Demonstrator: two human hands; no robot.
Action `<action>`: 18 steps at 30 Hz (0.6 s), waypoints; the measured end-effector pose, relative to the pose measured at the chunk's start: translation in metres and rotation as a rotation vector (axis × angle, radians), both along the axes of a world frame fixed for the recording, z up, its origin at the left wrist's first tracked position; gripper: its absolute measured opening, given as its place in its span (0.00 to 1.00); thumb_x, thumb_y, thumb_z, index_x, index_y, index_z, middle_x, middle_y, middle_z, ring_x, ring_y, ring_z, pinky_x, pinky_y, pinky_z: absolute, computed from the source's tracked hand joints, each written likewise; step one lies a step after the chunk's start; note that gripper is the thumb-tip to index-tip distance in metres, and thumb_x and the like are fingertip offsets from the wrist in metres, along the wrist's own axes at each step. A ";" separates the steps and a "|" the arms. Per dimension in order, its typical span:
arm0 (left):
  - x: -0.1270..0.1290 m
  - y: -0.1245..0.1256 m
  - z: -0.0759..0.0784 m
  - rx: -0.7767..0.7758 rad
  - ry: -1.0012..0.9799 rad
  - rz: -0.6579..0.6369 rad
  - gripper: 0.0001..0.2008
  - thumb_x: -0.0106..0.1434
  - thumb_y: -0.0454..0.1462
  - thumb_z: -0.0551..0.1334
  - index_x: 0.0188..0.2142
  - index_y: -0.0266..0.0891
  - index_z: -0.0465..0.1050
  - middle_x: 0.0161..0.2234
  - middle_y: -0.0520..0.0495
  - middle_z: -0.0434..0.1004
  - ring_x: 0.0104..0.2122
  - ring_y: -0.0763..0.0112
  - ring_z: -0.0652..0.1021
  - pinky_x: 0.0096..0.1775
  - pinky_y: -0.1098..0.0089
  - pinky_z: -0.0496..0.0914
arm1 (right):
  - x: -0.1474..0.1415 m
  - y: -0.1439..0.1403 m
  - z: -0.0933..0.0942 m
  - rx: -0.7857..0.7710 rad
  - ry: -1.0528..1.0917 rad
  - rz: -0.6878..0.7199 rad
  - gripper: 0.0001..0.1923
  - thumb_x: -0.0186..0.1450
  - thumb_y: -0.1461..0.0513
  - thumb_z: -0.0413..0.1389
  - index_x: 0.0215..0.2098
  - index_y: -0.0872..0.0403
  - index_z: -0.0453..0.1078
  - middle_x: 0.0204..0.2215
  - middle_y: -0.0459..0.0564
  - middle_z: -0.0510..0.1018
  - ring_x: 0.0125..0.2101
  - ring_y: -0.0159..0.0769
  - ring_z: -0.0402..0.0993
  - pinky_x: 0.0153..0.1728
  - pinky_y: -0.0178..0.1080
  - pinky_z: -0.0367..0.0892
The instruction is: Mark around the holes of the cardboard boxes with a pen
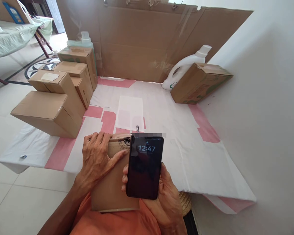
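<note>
- The right hand (165, 192) has its grip closed around a black smartphone (145, 166), held upright near the bottom centre of the view, fingers wrapped behind it and the thumb on its left edge.
- The phone screen is dark and glossy, showing the time 12:47 near its top.
- The left hand (96, 160) lies flat on a brown cardboard box (112, 186), fingers curled over the box's top left corner, thumb stretched across its face; its grip is loose, resting rather than clamped.
- The box rests on the person's lap, just left of and partly behind the phone.
- Beyond the hands, a white and pink sheet (186, 153) covers the floor; its middle is open, with a white paper (130, 112) lying flat there.
- A stack of cardboard boxes (58, 98) crowds the sheet's left edge.
- At the far right, a tilted carton (199, 83) leans beside a white detergent bottle (183, 67).
- A cardboard wall (147, 42) closes the back; a white wall runs along the right.
</note>
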State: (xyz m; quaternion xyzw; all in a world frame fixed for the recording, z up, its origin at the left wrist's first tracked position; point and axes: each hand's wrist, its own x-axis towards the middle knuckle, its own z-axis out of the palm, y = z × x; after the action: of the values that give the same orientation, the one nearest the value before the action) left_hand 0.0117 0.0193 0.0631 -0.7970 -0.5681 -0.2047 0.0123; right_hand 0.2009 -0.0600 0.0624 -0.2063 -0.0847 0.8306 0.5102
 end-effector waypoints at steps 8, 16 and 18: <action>-0.001 0.003 -0.004 0.058 0.000 -0.012 0.26 0.71 0.59 0.63 0.42 0.37 0.75 0.38 0.40 0.81 0.41 0.49 0.79 0.48 0.53 0.64 | 0.017 -0.003 0.000 -0.049 -0.039 -0.064 0.31 0.70 0.40 0.62 0.54 0.56 0.84 0.49 0.60 0.88 0.47 0.48 0.86 0.51 0.48 0.80; -0.002 0.002 -0.004 0.062 -0.043 -0.008 0.26 0.70 0.59 0.64 0.43 0.37 0.76 0.39 0.41 0.82 0.41 0.49 0.78 0.48 0.54 0.64 | 0.083 0.028 -0.072 -0.126 -1.103 -0.420 0.37 0.57 0.31 0.66 0.39 0.54 0.81 0.34 0.52 0.85 0.31 0.42 0.79 0.35 0.43 0.77; -0.002 0.002 -0.004 0.041 -0.055 -0.013 0.25 0.71 0.58 0.64 0.44 0.37 0.76 0.39 0.42 0.82 0.41 0.49 0.78 0.48 0.54 0.64 | 0.103 0.034 -0.093 -0.135 -1.295 -0.470 0.35 0.54 0.31 0.66 0.31 0.53 0.75 0.26 0.46 0.78 0.27 0.37 0.70 0.29 0.39 0.70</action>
State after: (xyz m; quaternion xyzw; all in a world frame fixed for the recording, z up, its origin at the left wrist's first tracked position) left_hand 0.0098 0.0212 0.0588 -0.7944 -0.5586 -0.2381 0.0120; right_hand 0.3041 -0.0257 -0.0310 -0.7049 -0.2735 0.4108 0.5094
